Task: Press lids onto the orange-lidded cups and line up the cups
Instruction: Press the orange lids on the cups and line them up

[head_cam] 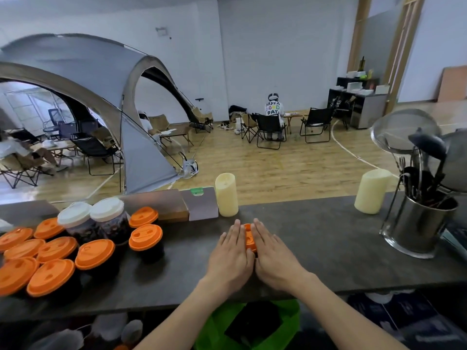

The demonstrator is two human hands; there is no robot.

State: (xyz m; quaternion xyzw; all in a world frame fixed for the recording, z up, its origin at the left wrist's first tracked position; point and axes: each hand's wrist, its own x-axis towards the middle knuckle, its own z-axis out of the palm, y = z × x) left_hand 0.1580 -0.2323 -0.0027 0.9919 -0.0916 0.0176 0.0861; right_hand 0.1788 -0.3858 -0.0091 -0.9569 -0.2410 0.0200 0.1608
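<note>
Now pressing down on one orange lid (249, 239) at the counter's (328, 248) middle, left hand (231, 251) and right hand (273, 253) flat, fingers straight, gripping nothing. Cup underneath hidden. Off to the left, a loose cluster of orange-lidded cups (58, 251) around two white-lidded cups (96, 218), lidded but apparently not yet lined up. Probably well along on lids; lining up mostly left.

Lidded cups (75, 248) clustered left on counter (328, 243); utensil holder (419, 223) right (far end).

Dark counter (328, 248) w/ orange-lidded cups (96, 255)
</note>
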